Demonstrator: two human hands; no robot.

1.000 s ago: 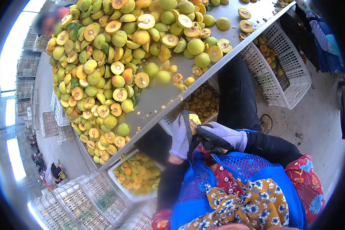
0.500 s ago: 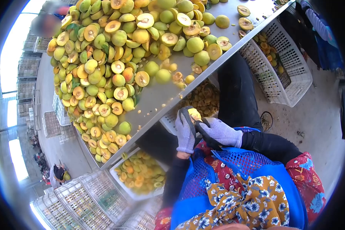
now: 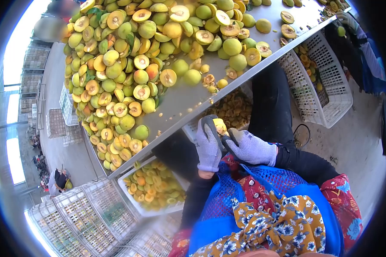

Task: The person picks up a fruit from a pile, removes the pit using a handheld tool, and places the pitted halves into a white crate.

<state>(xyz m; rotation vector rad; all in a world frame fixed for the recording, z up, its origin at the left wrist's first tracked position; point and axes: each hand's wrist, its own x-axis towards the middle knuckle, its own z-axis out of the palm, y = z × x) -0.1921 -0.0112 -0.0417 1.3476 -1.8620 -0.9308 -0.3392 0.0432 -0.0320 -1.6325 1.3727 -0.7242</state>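
My left hand (image 3: 208, 143), in a grey-and-lilac work glove, is closed around a yellow fruit half (image 3: 220, 127) whose cut flesh shows. My right hand (image 3: 251, 147), gloved alike, has its fingers curled in and its dark fingertips against the fruit's near right side. Whatever sits inside the right hand's grip is hidden. Both hands are above my lap, close to the metal table edge (image 3: 188, 115). Below them is a crate of brownish-yellow fruit scraps (image 3: 231, 107). On the table lies a big heap of green-yellow fruit (image 3: 124, 73), many cut in half with brown stones showing.
A white crate of yellow halves (image 3: 154, 186) stands under the table's left corner. Another white slatted crate (image 3: 330, 96) with fruit is at right. Stacked crates (image 3: 85, 218) fill the lower left. A co-worker's gloved hand (image 3: 347, 21) holds a green fruit at upper right.
The view has shifted slightly, so the table and heap appear farther right. Both hands stay together at the fruit half, whose cut face is turned a little differently. The co-worker's hand shows more.
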